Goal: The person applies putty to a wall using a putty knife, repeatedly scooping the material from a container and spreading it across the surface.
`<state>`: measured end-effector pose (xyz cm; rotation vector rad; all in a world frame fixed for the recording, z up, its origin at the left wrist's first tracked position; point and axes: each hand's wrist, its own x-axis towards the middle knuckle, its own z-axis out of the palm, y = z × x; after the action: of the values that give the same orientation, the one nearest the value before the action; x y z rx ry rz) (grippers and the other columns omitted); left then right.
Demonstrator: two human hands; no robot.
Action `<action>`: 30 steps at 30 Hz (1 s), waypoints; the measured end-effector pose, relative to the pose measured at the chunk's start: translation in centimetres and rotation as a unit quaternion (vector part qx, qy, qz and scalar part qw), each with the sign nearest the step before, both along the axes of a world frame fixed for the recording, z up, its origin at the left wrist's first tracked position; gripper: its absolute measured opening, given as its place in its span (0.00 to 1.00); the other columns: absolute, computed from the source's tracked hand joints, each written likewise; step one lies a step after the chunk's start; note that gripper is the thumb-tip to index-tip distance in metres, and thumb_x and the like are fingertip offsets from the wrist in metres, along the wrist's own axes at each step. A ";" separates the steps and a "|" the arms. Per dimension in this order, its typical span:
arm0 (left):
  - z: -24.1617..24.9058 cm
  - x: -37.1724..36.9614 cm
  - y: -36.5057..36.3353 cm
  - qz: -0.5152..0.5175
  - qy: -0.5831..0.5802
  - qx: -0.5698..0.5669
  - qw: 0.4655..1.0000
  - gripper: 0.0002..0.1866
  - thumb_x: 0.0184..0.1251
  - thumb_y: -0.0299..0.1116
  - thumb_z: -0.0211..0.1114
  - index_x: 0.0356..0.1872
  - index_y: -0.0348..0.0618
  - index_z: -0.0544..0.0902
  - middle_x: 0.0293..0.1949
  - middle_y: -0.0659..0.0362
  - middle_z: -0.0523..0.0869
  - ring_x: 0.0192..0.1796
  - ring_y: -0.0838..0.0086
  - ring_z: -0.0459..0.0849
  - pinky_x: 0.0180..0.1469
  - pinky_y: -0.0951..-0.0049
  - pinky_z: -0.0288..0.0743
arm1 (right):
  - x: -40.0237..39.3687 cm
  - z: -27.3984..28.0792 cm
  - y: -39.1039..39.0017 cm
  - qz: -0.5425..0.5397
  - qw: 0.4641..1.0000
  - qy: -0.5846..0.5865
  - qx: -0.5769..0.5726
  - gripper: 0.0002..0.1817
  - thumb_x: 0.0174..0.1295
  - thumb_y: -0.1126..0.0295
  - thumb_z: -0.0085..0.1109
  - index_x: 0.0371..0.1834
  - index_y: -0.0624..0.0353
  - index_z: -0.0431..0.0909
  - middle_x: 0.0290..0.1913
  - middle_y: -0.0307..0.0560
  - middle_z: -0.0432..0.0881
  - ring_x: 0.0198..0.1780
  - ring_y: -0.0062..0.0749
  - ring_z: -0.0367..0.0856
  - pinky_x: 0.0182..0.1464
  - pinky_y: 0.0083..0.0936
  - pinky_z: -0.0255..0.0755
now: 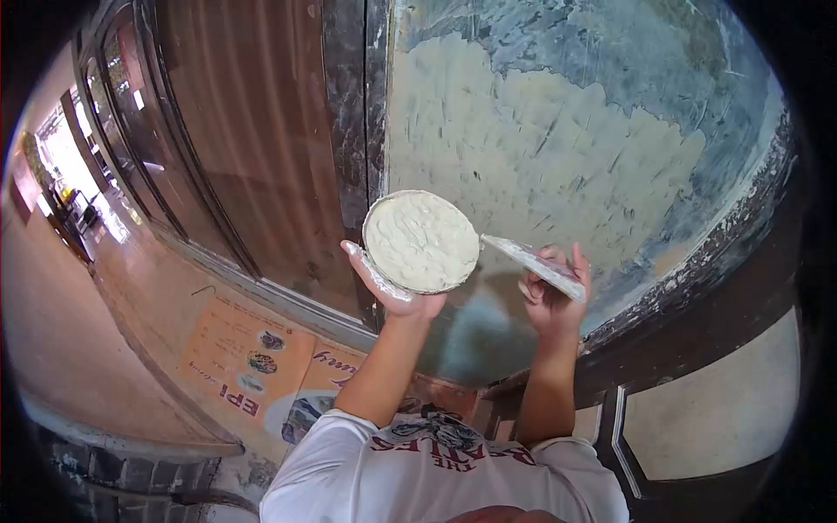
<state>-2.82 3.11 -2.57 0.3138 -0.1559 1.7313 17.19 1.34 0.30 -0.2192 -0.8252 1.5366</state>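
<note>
My left hand (403,299) supports a round bowl (441,289) from below and the side, its thumb along the rim and smeared white. Off-white putty (418,241), with a rough, ridged surface, fills the bowl almost to the brim. In my right hand (555,307) is a putty knife (529,260) coated in pale paste. Its far end points left, close to the bowl's right edge. Behind both hands stands a panel (540,148), its lower and middle part spread with beige putty and its upper part bluish grey.
Dark window framing (353,131) and a brown pane (248,113) rise at the left. Printed orange banners (253,357) lie on the floor. A dark frame with pale panels (715,397) stands at lower right. A bright opening (70,161) shows far left.
</note>
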 end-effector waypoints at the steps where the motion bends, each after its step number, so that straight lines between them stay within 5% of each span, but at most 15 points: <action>1: 0.1 0.0 0.0 0.000 0.006 0.002 1.000 0.48 0.61 0.78 0.38 0.70 0.50 0.66 0.70 0.55 0.67 0.70 0.55 0.68 0.69 0.47 0.63 | 0.0 -0.4 0.5 0.108 0.992 0.062 0.026 0.25 0.73 0.53 0.41 0.39 0.67 0.78 0.35 0.56 0.82 0.31 0.33 0.76 0.30 0.24 0.67; 3: 0.3 0.1 0.1 0.005 -0.003 -0.002 1.000 0.48 0.61 0.78 0.39 0.70 0.50 0.66 0.71 0.55 0.67 0.69 0.54 0.68 0.68 0.43 0.64 | -0.7 -1.5 0.8 0.058 0.987 0.144 -0.031 0.21 0.73 0.57 0.42 0.46 0.67 0.76 0.31 0.46 0.79 0.27 0.27 0.65 0.26 0.21 0.59; 6: -0.1 0.2 0.2 -0.004 0.023 0.011 1.000 0.48 0.59 0.79 0.39 0.71 0.54 0.64 0.72 0.56 0.63 0.70 0.49 0.66 0.60 0.24 0.63 | -0.8 -2.9 1.7 0.140 0.956 0.255 -0.049 0.19 0.72 0.60 0.45 0.50 0.67 0.73 0.31 0.43 0.77 0.29 0.25 0.64 0.29 0.20 0.59; 8: -0.4 0.3 0.2 -0.001 0.025 0.002 1.000 0.48 0.59 0.79 0.39 0.71 0.55 0.64 0.73 0.56 0.62 0.70 0.48 0.65 0.59 0.21 0.61 | -0.9 -3.4 2.0 0.231 0.910 0.344 -0.033 0.18 0.70 0.63 0.48 0.54 0.67 0.70 0.33 0.41 0.75 0.31 0.24 0.64 0.32 0.19 0.60; 13: -0.2 -0.7 -1.5 -0.055 -0.020 0.052 0.997 0.49 0.57 0.80 0.42 0.73 0.57 0.62 0.74 0.55 0.59 0.72 0.43 0.60 0.59 0.15 0.53 | -1.2 -3.4 1.3 0.196 0.931 0.307 0.003 0.16 0.70 0.64 0.49 0.52 0.66 0.70 0.31 0.39 0.74 0.31 0.24 0.64 0.31 0.19 0.60; 17: -0.3 -1.5 -2.0 -0.043 -0.003 0.044 0.998 0.49 0.58 0.80 0.39 0.72 0.57 0.62 0.73 0.56 0.62 0.70 0.46 0.65 0.58 0.19 0.60 | -0.7 -3.0 0.7 0.106 0.973 0.206 0.006 0.15 0.73 0.60 0.49 0.52 0.60 0.70 0.31 0.37 0.73 0.26 0.24 0.64 0.28 0.20 0.59; 19: -0.8 -2.1 -1.7 -0.002 -0.047 -0.023 0.999 0.49 0.58 0.80 0.38 0.72 0.57 0.62 0.73 0.56 0.62 0.70 0.47 0.65 0.59 0.20 0.60 | -0.5 -1.5 0.8 0.067 0.990 0.060 0.113 0.14 0.74 0.60 0.48 0.53 0.57 0.69 0.32 0.38 0.76 0.25 0.23 0.66 0.28 0.19 0.60; 21: -0.9 -2.8 -2.0 -0.024 -0.008 0.029 0.999 0.50 0.57 0.80 0.41 0.73 0.55 0.61 0.74 0.53 0.60 0.70 0.42 0.63 0.59 0.16 0.56 | -1.5 2.5 -0.3 -0.114 0.988 -0.072 0.075 0.17 0.72 0.69 0.53 0.61 0.59 0.65 0.42 0.43 0.82 0.35 0.25 0.78 0.38 0.23 0.72; 22: -1.1 -3.1 -1.7 -0.008 0.002 0.015 1.000 0.50 0.57 0.80 0.40 0.73 0.55 0.61 0.73 0.53 0.61 0.70 0.42 0.64 0.59 0.16 0.56 | -2.6 5.0 -0.3 -0.221 0.965 -0.133 0.054 0.21 0.70 0.72 0.55 0.65 0.59 0.63 0.45 0.45 0.83 0.39 0.26 0.80 0.42 0.24 0.75; 26: -1.5 -4.7 -1.9 -0.032 -0.028 0.075 0.996 0.49 0.58 0.79 0.40 0.73 0.55 0.61 0.74 0.53 0.60 0.71 0.42 0.63 0.59 0.17 0.56 | -1.4 12.5 1.2 -0.276 0.834 -0.419 0.230 0.27 0.68 0.73 0.58 0.68 0.63 0.63 0.48 0.45 0.82 0.45 0.22 0.79 0.47 0.20 0.73; 30: -2.0 -6.6 -2.0 -0.098 -0.180 0.139 0.969 0.49 0.58 0.79 0.42 0.73 0.56 0.61 0.74 0.53 0.60 0.72 0.43 0.60 0.61 0.17 0.53 | -2.9 21.7 3.0 -0.334 0.682 -0.553 0.342 0.10 0.69 0.70 0.57 0.47 0.66 0.78 0.36 0.35 0.80 0.36 0.16 0.73 0.40 0.19 0.69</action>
<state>-9.38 1.07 -4.61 0.1769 -0.6787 1.5551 14.29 4.31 21.98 -0.8260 -1.9352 0.1679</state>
